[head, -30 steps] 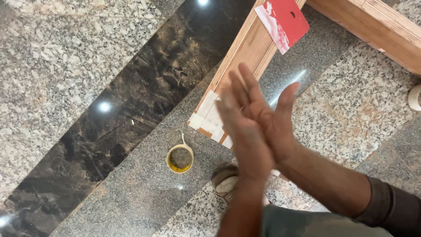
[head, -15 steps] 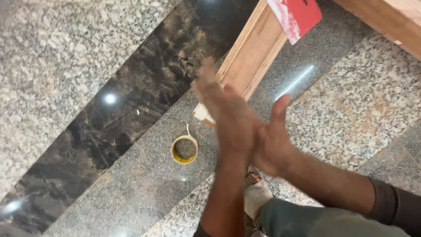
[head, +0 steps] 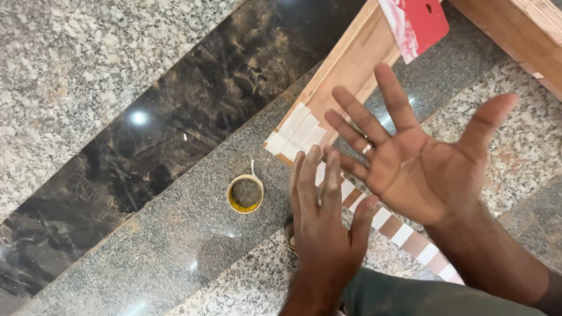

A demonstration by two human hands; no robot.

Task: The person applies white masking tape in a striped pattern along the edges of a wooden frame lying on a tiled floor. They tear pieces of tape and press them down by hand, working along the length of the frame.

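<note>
A small roll of tape (head: 245, 194) lies flat on the floor, its loose end sticking up at the far side and its yellowish core showing the floor through the middle. It sits on a strip of fine grey stone (head: 175, 246) that runs diagonally. Beside that strip runs a wide band of dark, cloudy marble (head: 175, 134) with a bright lamp reflection on it. Beyond lies pale speckled granite (head: 70, 58). At the top edge a red card (head: 418, 23), smeared white along one side, rests on the wooden frame (head: 351, 64)
</note>
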